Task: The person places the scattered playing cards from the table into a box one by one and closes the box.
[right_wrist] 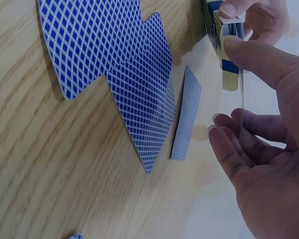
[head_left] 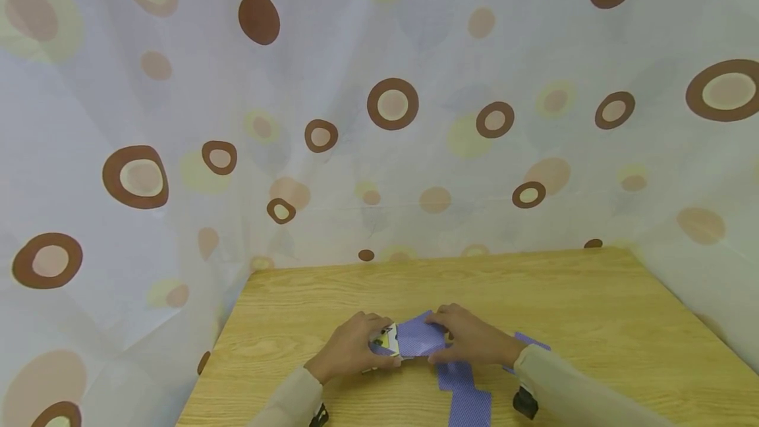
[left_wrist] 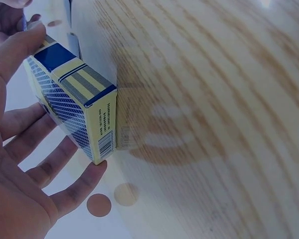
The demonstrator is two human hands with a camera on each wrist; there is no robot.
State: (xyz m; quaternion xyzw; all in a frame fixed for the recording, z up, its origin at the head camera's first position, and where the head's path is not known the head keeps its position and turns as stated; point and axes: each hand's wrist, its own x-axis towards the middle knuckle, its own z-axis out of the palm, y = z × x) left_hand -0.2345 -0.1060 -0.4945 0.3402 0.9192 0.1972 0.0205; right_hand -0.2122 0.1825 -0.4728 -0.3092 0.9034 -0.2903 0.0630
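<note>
Partway at best: on the table (head_left: 284,308), the left hand (head_left: 356,344) grips the card box (left_wrist: 72,97) between thumb and fingers; loose cards (head_left: 470,407) lie outside it, below the right grip. Right hand (head_left: 471,337), thumb and fingers spread card-wide, holds one card (head_left: 420,337) at the box mouth; contents hidden.

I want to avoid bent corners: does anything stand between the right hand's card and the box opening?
Nothing visible does. The right hand holds the card at the open box; its flap is folded out alongside the card, not across the opening.
</note>
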